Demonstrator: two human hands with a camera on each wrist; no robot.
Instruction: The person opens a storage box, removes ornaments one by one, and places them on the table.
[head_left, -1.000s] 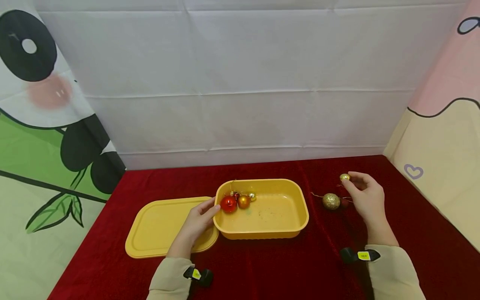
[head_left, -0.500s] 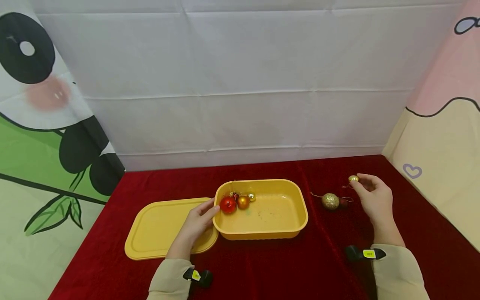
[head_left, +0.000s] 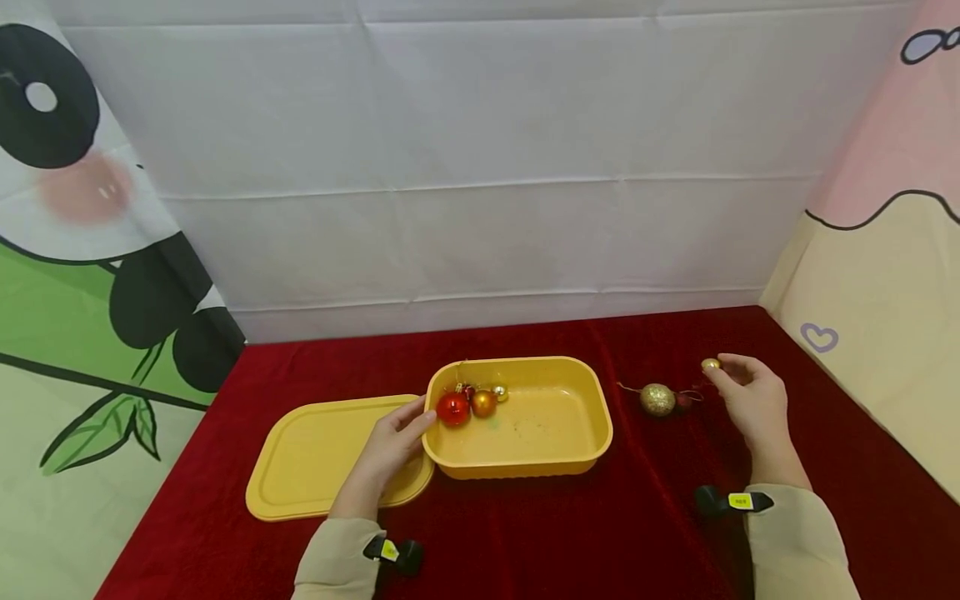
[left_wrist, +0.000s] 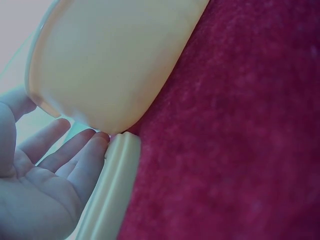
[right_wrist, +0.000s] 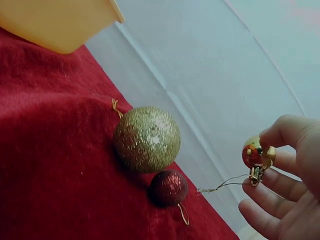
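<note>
Pinching a small shiny gold ball between thumb and fingertips, the right hand holds it above the red table, to the right of the yellow box. In the right wrist view a thin hanging thread comes from the cap of this ball. Just beside the hand, a bigger glitter gold ball and a small dark red ball lie on the table, and the two touch each other. The left hand rests on the yellow lid with relaxed, spread fingers, and its fingertips touch the left wall of the box. Inside the box, in the far left corner, a red ball, an orange ball and a little gold ball sit close together.
</note>
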